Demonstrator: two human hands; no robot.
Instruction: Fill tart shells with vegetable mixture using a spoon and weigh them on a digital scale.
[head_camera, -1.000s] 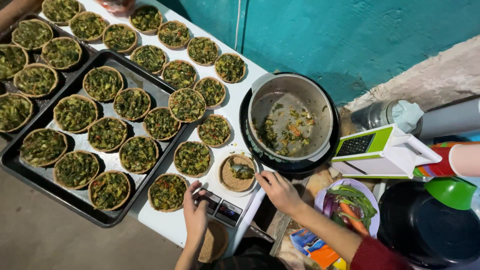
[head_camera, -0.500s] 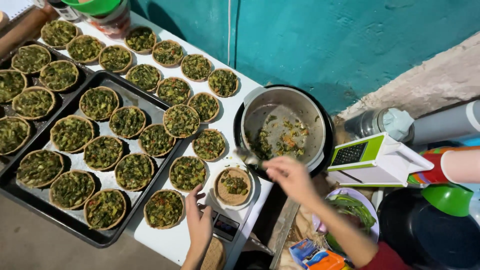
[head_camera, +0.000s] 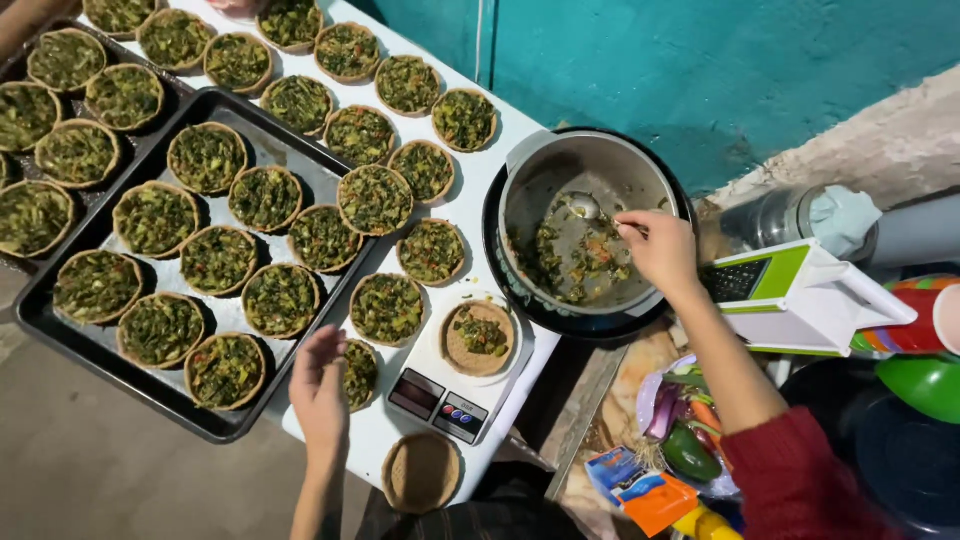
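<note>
1. My right hand (head_camera: 660, 250) is over the metal pot (head_camera: 590, 235), fingers pinched on the handle of a spoon (head_camera: 588, 208). The spoon's bowl sits low inside the pot, against the far part of the bottom.
2. The pot holds only a thin remainder of green vegetable filling (head_camera: 570, 262) with some orange bits, spread over the bottom. The pot rests in a black round base at the right end of the white desk (head_camera: 470, 190).
3. My left hand (head_camera: 320, 390) is released, fingers loosely extended, grasping nothing. It hovers at the near edge of the desk, just over a filled tart shell (head_camera: 360, 372) and beside the corner of the black baking tray (head_camera: 120, 360).
4. Between my hands sits a small kitchen scale (head_camera: 440, 400). On its platform stands a partly filled tart shell (head_camera: 480, 338), with a small heap of green filling in the middle and bare pastry around it.
5. An empty tart shell (head_camera: 422, 470) lies at the near edge of the desk, just below the scale.
6. The baking tray carries rows of filled shells; more filled shells stand directly on the desk between tray and pot.
7. To my right: a green-and-white slicer box (head_camera: 800, 295) and a bag of mixed vegetables (head_camera: 685, 430), both well apart from the scale.
</note>
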